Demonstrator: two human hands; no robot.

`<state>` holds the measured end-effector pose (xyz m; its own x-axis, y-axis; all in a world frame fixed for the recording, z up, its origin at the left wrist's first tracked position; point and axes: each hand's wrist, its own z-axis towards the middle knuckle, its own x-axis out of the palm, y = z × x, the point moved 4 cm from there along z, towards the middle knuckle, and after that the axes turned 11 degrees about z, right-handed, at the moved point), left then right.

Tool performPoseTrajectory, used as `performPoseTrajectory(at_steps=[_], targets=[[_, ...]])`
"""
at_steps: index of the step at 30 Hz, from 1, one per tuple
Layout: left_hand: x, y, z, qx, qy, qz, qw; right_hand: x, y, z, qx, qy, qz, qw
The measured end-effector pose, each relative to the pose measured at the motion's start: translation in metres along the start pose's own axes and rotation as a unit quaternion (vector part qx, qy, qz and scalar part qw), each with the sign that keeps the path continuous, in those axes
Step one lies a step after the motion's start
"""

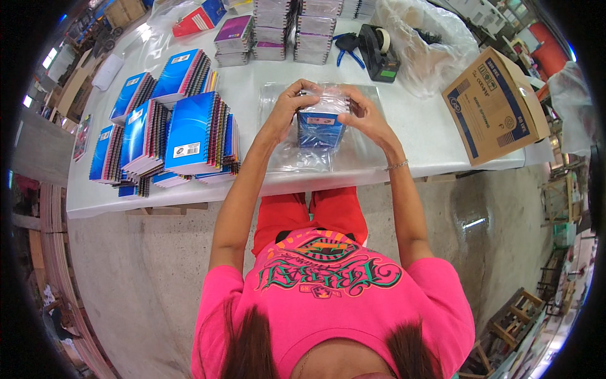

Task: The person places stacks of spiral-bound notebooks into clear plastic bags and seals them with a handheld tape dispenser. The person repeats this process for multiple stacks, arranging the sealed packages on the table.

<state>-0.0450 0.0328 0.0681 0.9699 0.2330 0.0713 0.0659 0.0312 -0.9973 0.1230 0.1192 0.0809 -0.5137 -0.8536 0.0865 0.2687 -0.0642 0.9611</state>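
In front of me a small stack of blue notebooks (320, 129) stands inside a clear plastic bag. My left hand (294, 108) curls round its left side, fingers at the gathered film along the top. On the other side my right hand (364, 115) grips the bag, thumb on the upper right corner. Loose plastic covers the notebooks' far end, so the fingertips are partly hidden. Under the stack lie flat clear plastic bags (363, 155). To the left stand several piles of blue spiral notebooks (192, 129).
Wrapped notebook stacks (314, 38) line the far side of the white table (252, 189). Beside them are blue-handled pliers (349, 50) and a black tape dispenser (380, 55). A cardboard box (489, 107) stands at the right edge, near crumpled clear plastic (410, 38).
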Motion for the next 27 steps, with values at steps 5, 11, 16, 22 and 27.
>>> performPoseTrajectory(at_steps=[5,11,16,22,27], targets=[[0.006,-0.039,-0.023,0.277,-0.038,0.354,0.892,0.001,0.002,-0.01,-0.034,-0.019,-0.078,0.996],[0.011,-0.048,-0.044,0.318,-0.031,0.453,0.833,-0.002,0.002,-0.013,-0.056,-0.013,-0.109,0.992],[0.007,-0.028,-0.051,0.332,-0.088,0.402,0.849,-0.114,-0.006,0.033,-0.079,-0.274,-0.176,0.942],[0.017,-0.027,-0.052,0.351,-0.101,0.391,0.845,-0.239,-0.034,0.068,0.02,-0.372,-0.18,0.91],[0.02,-0.033,-0.061,0.358,-0.118,0.413,0.829,-0.247,-0.037,0.094,0.04,-0.331,-0.242,0.911]])
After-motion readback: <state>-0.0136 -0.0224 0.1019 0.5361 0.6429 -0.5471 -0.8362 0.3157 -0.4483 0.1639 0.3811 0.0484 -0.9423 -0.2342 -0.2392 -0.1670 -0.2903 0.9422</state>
